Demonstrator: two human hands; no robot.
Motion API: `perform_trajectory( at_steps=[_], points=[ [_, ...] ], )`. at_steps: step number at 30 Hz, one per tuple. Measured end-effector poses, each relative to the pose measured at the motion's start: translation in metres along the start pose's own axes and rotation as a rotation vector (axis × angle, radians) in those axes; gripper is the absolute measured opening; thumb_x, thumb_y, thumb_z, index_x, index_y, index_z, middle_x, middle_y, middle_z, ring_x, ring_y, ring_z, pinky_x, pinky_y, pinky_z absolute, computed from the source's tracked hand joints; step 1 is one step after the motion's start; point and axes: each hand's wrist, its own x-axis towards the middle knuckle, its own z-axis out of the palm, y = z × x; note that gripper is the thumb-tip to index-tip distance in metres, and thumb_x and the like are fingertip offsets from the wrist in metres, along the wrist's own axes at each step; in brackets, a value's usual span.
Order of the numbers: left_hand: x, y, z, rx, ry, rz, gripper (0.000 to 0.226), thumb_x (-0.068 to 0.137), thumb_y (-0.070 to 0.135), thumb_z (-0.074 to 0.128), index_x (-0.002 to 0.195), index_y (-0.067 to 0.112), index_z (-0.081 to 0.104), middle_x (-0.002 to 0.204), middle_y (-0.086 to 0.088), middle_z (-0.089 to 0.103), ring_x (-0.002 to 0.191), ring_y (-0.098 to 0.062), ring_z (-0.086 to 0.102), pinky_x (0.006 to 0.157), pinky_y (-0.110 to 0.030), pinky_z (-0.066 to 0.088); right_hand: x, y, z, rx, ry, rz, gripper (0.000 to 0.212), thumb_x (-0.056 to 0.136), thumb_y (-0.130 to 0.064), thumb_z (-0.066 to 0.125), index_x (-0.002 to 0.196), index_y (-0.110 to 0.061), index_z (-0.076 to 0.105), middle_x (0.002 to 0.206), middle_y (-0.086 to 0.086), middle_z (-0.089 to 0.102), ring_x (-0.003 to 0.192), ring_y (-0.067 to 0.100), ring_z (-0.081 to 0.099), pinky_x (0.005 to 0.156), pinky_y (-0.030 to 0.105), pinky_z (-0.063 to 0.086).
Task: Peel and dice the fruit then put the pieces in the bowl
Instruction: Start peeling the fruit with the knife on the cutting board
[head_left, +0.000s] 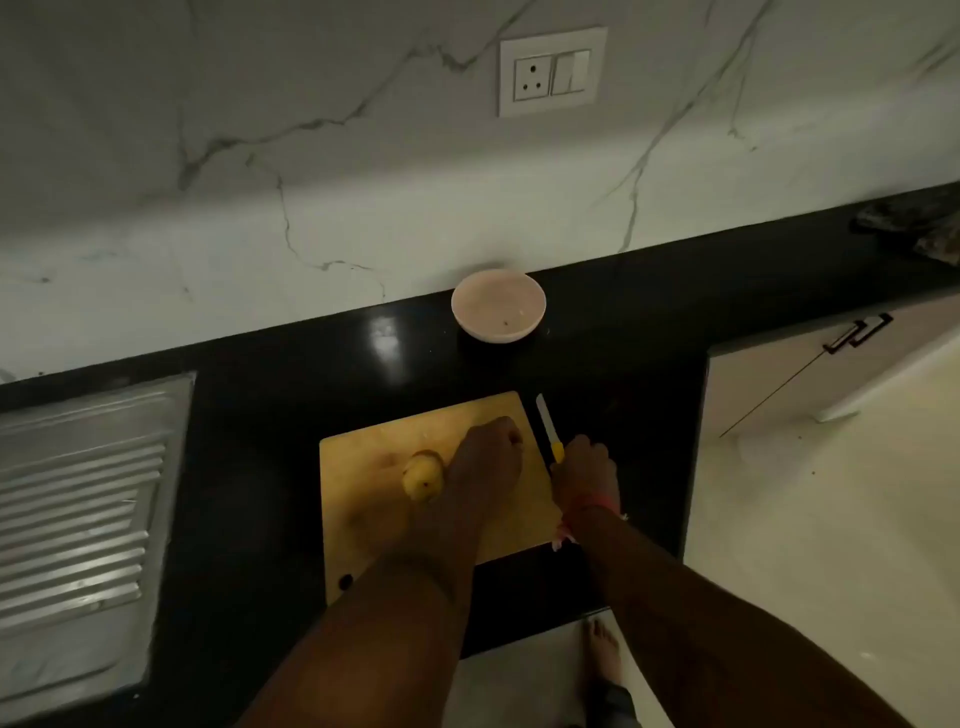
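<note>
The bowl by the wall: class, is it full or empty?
Nearly empty. The bowl stands upright on the counter; its pale inside shows only a small dark speck and no fruit pieces.

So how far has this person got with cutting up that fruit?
Barely started. The yellow fruit lies whole on the cutting board. The right hand grips the knife; the left hand is beside the fruit. Peeling, dicing and filling the bowl remain.
</note>
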Motion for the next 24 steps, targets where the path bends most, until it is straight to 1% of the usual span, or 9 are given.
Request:
perform_trajectory(
  at_steps=[6, 9, 11, 13, 14, 16, 19, 22, 24],
  points=[
    [-0.004, -0.004, -0.013, 0.018, 0.022, -0.010, 0.017, 0.100, 0.017, 0.055, 0.111, 0.014, 0.068, 0.106, -0.005, 0.070, 0.096, -0.021, 0.064, 0.083, -0.038, 0.057, -0.002, -0.015, -0.007, 0.078, -0.054, 0.035, 0.043, 0.095, -0.023, 0.059, 0.131, -0.003, 0.045, 0.130, 0.019, 0.050, 0.118, 0.035, 0.054, 0.096, 0.041, 0.046],
    [-0.011, -0.013, -0.022, 0.002, 0.083, -0.021, 0.018, 0.100, 0.018, 0.056, 0.113, 0.015, 0.068, 0.108, -0.004, 0.070, 0.098, -0.020, 0.064, 0.086, -0.038, 0.056, -0.011, -0.019, -0.005, 0.170, -0.021, 0.014, 0.039, 0.094, -0.023, 0.058, 0.126, -0.004, 0.046, 0.127, 0.017, 0.050, 0.116, 0.034, 0.053, 0.093, 0.042, 0.046],
    [-0.016, -0.019, -0.030, -0.026, 0.150, -0.034, 0.017, 0.101, 0.020, 0.056, 0.113, 0.017, 0.067, 0.108, -0.001, 0.070, 0.097, -0.017, 0.064, 0.087, -0.035, 0.055, -0.021, -0.025, -0.006, 0.271, -0.014, -0.021, 0.032, 0.091, -0.022, 0.059, 0.117, -0.009, 0.046, 0.118, 0.013, 0.052, 0.106, 0.031, 0.056, 0.086, 0.042, 0.047],
    [-0.023, -0.027, -0.038, -0.055, 0.206, -0.053, 0.016, 0.101, 0.019, 0.056, 0.113, 0.020, 0.066, 0.108, 0.002, 0.069, 0.097, -0.014, 0.063, 0.086, -0.030, 0.054, -0.033, -0.034, -0.006, 0.412, -0.035, -0.034, 0.025, 0.090, -0.020, 0.058, 0.108, -0.014, 0.042, 0.102, 0.010, 0.056, 0.085, 0.025, 0.059, 0.074, 0.044, 0.053],
    [-0.027, -0.031, -0.042, -0.073, 0.240, -0.063, 0.016, 0.101, 0.018, 0.055, 0.112, 0.020, 0.066, 0.109, 0.002, 0.068, 0.097, -0.013, 0.062, 0.086, -0.030, 0.053, -0.040, -0.040, -0.006, 0.455, -0.057, -0.044, 0.024, 0.091, -0.020, 0.056, 0.108, -0.015, 0.040, 0.094, 0.008, 0.057, 0.075, 0.023, 0.060, 0.066, 0.042, 0.053],
    [-0.037, -0.042, -0.050, -0.103, 0.325, -0.084, 0.016, 0.100, 0.015, 0.055, 0.111, 0.019, 0.067, 0.111, 0.000, 0.065, 0.100, -0.015, 0.061, 0.090, -0.032, 0.053, -0.053, -0.049, -0.003, 0.480, -0.102, -0.087, 0.024, 0.093, -0.022, 0.052, 0.111, -0.015, 0.038, 0.086, 0.007, 0.058, 0.069, 0.023, 0.060, 0.058, 0.036, 0.047],
    [-0.055, -0.070, -0.057, -0.056, 0.394, -0.128, 0.026, 0.098, 0.014, 0.056, 0.121, 0.022, 0.066, 0.125, -0.002, 0.058, 0.114, -0.018, 0.055, 0.101, -0.034, 0.048, -0.074, -0.062, 0.008, 0.468, -0.118, -0.172, 0.021, 0.098, -0.023, 0.049, 0.113, -0.017, 0.036, 0.091, 0.010, 0.063, 0.073, 0.026, 0.062, 0.061, 0.034, 0.043],
    [-0.072, -0.097, -0.056, -0.070, 0.245, -0.147, 0.052, 0.096, 0.015, 0.059, 0.145, 0.030, 0.052, 0.145, -0.002, 0.046, 0.132, -0.018, 0.045, 0.114, -0.032, 0.039, -0.090, -0.073, 0.021, 0.446, -0.098, -0.202, 0.034, 0.100, -0.023, 0.048, 0.128, -0.009, 0.036, 0.103, 0.017, 0.064, 0.087, 0.036, 0.064, 0.072, 0.042, 0.049],
    [-0.079, -0.104, -0.056, -0.107, 0.143, -0.135, 0.064, 0.096, 0.013, 0.063, 0.154, 0.029, 0.042, 0.153, -0.003, 0.041, 0.140, -0.018, 0.040, 0.118, -0.026, 0.030, -0.098, -0.077, 0.029, 0.437, -0.118, -0.214, 0.034, 0.101, -0.023, 0.047, 0.131, -0.009, 0.040, 0.111, 0.017, 0.064, 0.094, 0.035, 0.065, 0.081, 0.046, 0.053]
  ],
)
